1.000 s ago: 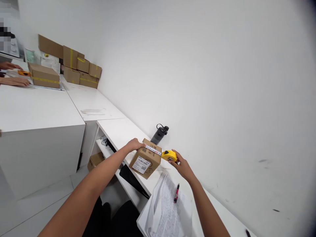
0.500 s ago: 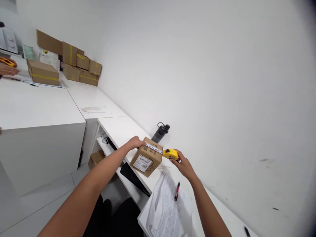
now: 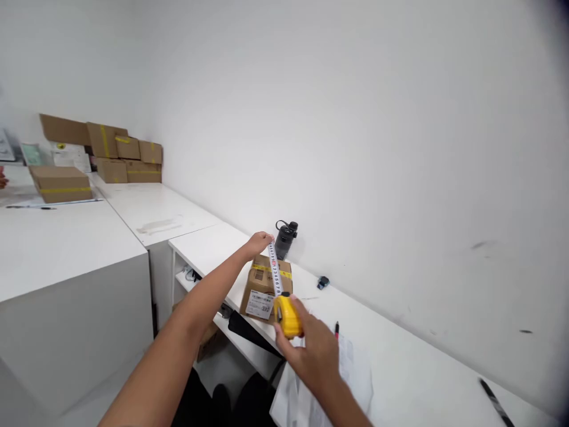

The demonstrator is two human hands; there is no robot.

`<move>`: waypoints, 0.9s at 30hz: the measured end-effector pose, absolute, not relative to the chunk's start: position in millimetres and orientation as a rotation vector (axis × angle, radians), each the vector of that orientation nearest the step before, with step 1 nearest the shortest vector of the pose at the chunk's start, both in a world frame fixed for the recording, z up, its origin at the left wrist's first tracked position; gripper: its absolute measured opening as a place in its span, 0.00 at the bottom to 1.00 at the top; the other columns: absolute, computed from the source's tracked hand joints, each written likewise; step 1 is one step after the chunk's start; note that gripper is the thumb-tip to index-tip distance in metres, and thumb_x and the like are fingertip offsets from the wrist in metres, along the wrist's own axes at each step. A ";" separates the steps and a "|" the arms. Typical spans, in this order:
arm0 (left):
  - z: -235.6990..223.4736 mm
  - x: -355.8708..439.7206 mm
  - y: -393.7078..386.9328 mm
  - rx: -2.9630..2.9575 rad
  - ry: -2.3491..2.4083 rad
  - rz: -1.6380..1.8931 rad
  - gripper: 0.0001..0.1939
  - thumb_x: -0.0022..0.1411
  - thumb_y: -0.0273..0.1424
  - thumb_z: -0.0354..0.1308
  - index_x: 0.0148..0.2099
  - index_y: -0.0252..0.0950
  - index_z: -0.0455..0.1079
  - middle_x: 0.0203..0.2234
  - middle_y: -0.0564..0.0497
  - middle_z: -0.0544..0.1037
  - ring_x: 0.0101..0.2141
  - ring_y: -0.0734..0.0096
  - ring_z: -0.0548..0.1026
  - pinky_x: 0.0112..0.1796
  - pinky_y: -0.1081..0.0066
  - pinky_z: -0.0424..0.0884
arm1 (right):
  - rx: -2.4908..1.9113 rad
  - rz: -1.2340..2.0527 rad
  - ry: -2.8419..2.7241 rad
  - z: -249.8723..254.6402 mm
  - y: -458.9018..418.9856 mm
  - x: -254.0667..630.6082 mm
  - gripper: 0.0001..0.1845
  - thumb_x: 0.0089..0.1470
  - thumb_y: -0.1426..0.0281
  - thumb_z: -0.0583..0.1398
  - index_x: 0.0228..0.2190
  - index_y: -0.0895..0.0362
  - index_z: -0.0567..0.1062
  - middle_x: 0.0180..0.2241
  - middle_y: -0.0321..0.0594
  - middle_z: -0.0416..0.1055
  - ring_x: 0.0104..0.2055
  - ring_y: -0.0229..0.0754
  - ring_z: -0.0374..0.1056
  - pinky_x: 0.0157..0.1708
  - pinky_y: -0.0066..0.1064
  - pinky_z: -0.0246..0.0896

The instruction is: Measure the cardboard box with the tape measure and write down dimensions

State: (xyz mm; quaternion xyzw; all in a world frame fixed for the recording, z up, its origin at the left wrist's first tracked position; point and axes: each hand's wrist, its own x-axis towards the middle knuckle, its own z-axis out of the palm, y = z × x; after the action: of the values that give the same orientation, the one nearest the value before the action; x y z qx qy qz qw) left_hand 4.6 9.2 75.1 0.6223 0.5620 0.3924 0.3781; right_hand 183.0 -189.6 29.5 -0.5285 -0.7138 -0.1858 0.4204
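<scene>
A yellow tape measure [image 3: 291, 316] is gripped in my right hand [image 3: 313, 350], in front of the cardboard box's near top edge. Its white blade [image 3: 274, 270] runs out above the box top toward the wall. My left hand [image 3: 259, 242] pinches the blade's far end, just past the box's back edge and beside a dark bottle [image 3: 285, 238]. The small cardboard box [image 3: 255, 281] sits on the white desk, with yellow tape across its top and a white label [image 3: 260, 304] on its front. My right hand hides part of its lower right.
Papers [image 3: 355, 367] and a red-black pen [image 3: 336, 330] lie at the near right. A small dark object [image 3: 323, 282] rests by the wall [image 3: 400, 178]; a black marker [image 3: 495, 402] lies further right. Taped boxes [image 3: 127, 151] are stacked at the far left. Part of another person's hand [image 3: 2, 178] shows at the left edge.
The blade has turned from lying sideways across the box to running front to back. My right hand brought the tape measure nearer and left; my left hand moved to the back edge. The view tilted up.
</scene>
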 end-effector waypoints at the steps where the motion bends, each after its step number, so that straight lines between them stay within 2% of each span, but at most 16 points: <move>1: 73.2 9.4 12.6 1.663 1.455 0.972 0.20 0.58 0.45 0.56 0.47 0.38 0.70 0.34 0.47 0.78 0.40 0.59 0.74 0.33 0.68 0.70 | -1.308 -0.454 -1.763 25.5 -192.8 171.6 0.26 0.55 0.60 0.58 0.53 0.57 0.71 0.35 0.46 0.78 0.28 0.47 0.72 0.31 0.36 0.66; 3: 70.1 22.3 21.2 1.880 1.485 0.858 0.19 0.59 0.46 0.53 0.47 0.40 0.70 0.37 0.47 0.79 0.42 0.59 0.74 0.35 0.68 0.69 | -1.314 -0.405 -1.717 19.5 -191.8 154.6 0.25 0.55 0.61 0.57 0.53 0.56 0.71 0.37 0.46 0.78 0.29 0.46 0.73 0.30 0.36 0.67; 8: 68.7 54.3 42.4 2.216 1.463 0.595 0.15 0.60 0.44 0.51 0.38 0.39 0.71 0.41 0.46 0.79 0.43 0.56 0.74 0.44 0.63 0.66 | -1.460 -0.280 -1.679 13.9 -162.1 138.8 0.26 0.53 0.59 0.58 0.53 0.53 0.71 0.38 0.44 0.79 0.32 0.50 0.75 0.30 0.37 0.68; 11: 66.0 58.3 47.1 2.307 1.453 0.516 0.15 0.62 0.43 0.49 0.39 0.41 0.71 0.44 0.46 0.78 0.45 0.54 0.74 0.47 0.60 0.64 | -1.533 -0.181 -1.644 13.8 -142.0 135.0 0.28 0.52 0.58 0.59 0.54 0.52 0.69 0.37 0.42 0.79 0.33 0.50 0.75 0.29 0.35 0.67; 15: 61.0 57.9 48.8 2.360 1.452 0.463 0.16 0.64 0.44 0.46 0.42 0.42 0.71 0.44 0.47 0.78 0.45 0.55 0.74 0.46 0.61 0.64 | -1.539 -0.107 -1.630 13.1 -129.1 130.9 0.29 0.50 0.58 0.59 0.54 0.49 0.67 0.34 0.40 0.79 0.32 0.50 0.75 0.30 0.34 0.65; 22: 62.9 61.2 46.0 2.377 1.452 0.575 0.16 0.65 0.40 0.45 0.41 0.40 0.72 0.43 0.47 0.78 0.43 0.60 0.74 0.43 0.67 0.66 | -1.635 0.014 -1.618 19.8 -132.1 134.0 0.32 0.50 0.57 0.59 0.56 0.51 0.64 0.33 0.41 0.79 0.30 0.51 0.75 0.26 0.35 0.63; 25: 78.0 55.2 32.8 2.333 1.438 0.781 0.18 0.67 0.40 0.42 0.46 0.39 0.71 0.45 0.48 0.77 0.45 0.63 0.73 0.44 0.68 0.66 | -1.645 0.002 -1.646 15.0 -137.5 140.4 0.37 0.52 0.58 0.58 0.60 0.54 0.58 0.32 0.43 0.78 0.29 0.51 0.74 0.25 0.34 0.61; 27: 92.5 52.2 17.0 2.285 1.328 0.919 0.17 0.66 0.41 0.46 0.46 0.38 0.71 0.44 0.48 0.77 0.44 0.64 0.73 0.43 0.69 0.67 | -1.665 -0.017 -1.644 6.8 -141.0 148.1 0.38 0.53 0.59 0.57 0.62 0.56 0.55 0.31 0.44 0.78 0.28 0.52 0.74 0.25 0.35 0.61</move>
State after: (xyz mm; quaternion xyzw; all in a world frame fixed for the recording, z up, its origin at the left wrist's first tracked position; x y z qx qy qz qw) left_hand 52.2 17.0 92.5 0.8045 0.4678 0.3235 0.1710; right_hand 148.1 -141.0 6.8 -0.6552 -0.6470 -0.0065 0.3899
